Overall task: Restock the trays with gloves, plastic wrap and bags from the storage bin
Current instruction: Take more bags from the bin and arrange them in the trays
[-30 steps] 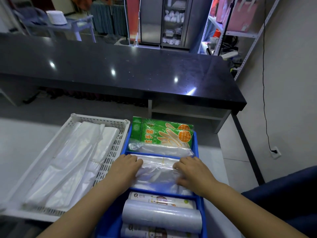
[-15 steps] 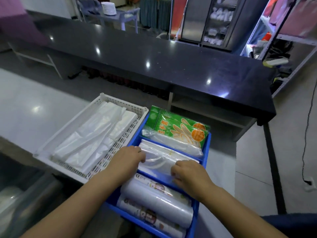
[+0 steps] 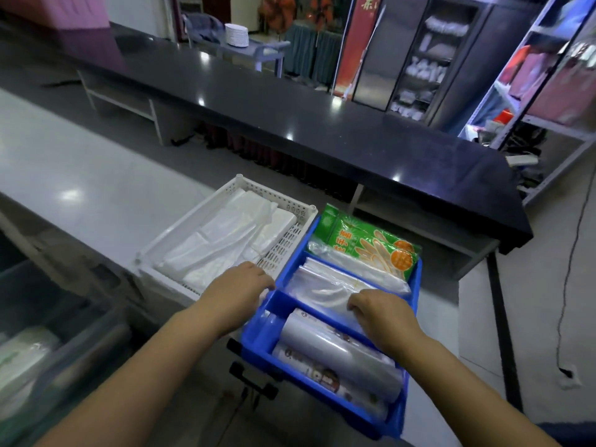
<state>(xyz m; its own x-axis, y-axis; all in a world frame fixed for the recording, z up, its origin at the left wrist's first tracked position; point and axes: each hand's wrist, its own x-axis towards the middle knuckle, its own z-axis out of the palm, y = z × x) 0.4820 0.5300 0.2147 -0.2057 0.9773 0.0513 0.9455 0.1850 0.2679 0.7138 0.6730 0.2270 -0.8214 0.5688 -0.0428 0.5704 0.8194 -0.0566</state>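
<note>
Left hand [image 3: 240,290] slides off the clear bags [image 3: 322,285], out to the blue tray's [image 3: 261,330] left wall.

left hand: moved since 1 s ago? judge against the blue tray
Yes. The left hand has slid left off the clear bags in the blue tray's middle compartment, to its left wall beside the white basket.

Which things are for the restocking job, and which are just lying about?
For the job: blue tray, white tray, white bags, glove packs, clear bags, plastic wrap rolls, storage bin.
Just lying about: black counter, stack of plates, metal shelving, wall socket.
</note>
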